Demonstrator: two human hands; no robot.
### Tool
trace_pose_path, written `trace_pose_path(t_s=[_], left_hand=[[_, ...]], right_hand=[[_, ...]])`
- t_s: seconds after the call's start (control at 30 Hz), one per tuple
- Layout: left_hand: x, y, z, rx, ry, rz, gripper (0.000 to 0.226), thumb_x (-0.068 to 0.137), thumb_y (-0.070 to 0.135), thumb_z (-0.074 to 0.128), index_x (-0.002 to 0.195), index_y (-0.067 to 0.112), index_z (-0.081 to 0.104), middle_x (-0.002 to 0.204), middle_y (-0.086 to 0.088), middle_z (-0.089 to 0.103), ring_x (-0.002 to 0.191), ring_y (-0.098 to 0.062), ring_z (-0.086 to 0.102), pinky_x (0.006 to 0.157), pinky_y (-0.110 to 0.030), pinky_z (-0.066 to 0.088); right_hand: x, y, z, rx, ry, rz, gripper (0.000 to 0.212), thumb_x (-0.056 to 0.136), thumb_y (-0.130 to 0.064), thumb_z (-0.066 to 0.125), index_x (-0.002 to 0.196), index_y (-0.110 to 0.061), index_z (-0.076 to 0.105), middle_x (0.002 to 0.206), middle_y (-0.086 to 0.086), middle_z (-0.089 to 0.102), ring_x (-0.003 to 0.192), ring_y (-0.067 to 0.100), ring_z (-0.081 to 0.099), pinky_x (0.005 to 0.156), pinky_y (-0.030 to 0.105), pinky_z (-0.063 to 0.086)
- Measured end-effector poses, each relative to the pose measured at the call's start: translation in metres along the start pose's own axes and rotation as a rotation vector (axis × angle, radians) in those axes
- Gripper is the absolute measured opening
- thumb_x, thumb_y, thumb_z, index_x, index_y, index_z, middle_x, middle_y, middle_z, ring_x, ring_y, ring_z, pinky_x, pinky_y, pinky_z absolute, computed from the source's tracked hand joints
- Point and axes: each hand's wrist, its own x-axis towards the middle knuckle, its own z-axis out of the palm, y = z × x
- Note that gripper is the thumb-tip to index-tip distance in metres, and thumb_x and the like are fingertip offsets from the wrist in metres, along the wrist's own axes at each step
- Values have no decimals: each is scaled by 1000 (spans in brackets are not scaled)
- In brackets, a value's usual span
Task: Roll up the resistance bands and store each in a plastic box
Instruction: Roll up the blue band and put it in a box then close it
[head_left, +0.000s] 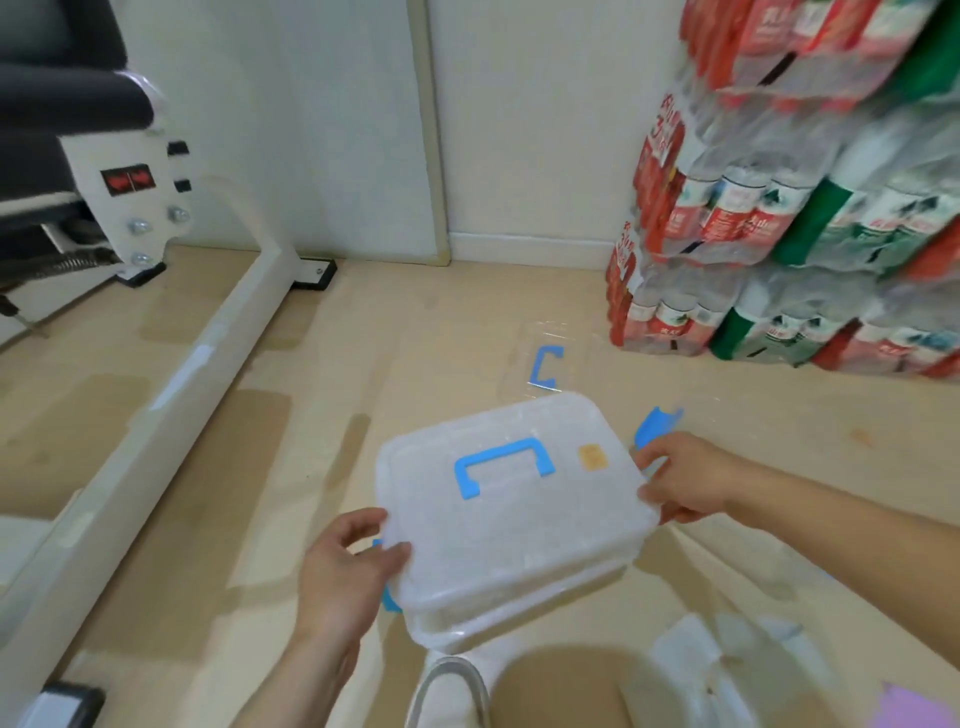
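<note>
A clear plastic box (519, 597) with a frosted lid (498, 525) and a blue handle (501, 465) is held above the floor between both hands. My left hand (345, 569) grips the lid's near left corner, thumb on top. My right hand (680, 480) grips the right end, next to a blue side latch (655, 427). What is inside the box does not show through the lid. A purple patch (917, 709) shows at the bottom right corner; I cannot tell what it is.
A second clear lid with a blue handle (545, 366) lies on the floor behind the box. Stacked packs of bottled water (779, 218) fill the right. A white exercise machine frame (208, 353) runs along the left. My shoe (449, 693) is below the box.
</note>
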Motion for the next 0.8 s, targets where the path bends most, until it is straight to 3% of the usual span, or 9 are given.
trace_pose_path(t_s=[0.2,0.4,0.57,0.8], left_hand=[[-6,-32,15,202,11,-30,35,73,1,73,97,24,63,101,5,66,89,-17,66,72,-32,48],[-6,-46,19,346,47,-24,33,75,3,72,96,26,62,103,4,67,93,-13,65,80,-38,54],[-7,-52,20,409,57,6,37,77,5,71,105,27,61,111,4,63,101,-14,60,85,-37,53],[-4,-56,24,384,42,-15,36,80,3,66,105,27,60,110,5,61,95,-16,62,79,-28,48]], right_hand=[[11,20,17,-63,61,-14,29,84,-9,60,110,-17,52,85,6,60,63,19,61,52,23,44],[21,27,30,-169,48,-38,31,81,-13,64,111,-17,56,98,3,57,96,26,63,79,31,50],[23,38,38,-149,51,-49,25,84,-16,62,108,-17,56,100,5,60,92,26,64,77,32,51],[28,41,45,-118,105,-85,19,88,-27,61,104,-18,56,95,6,62,84,25,65,74,32,51]])
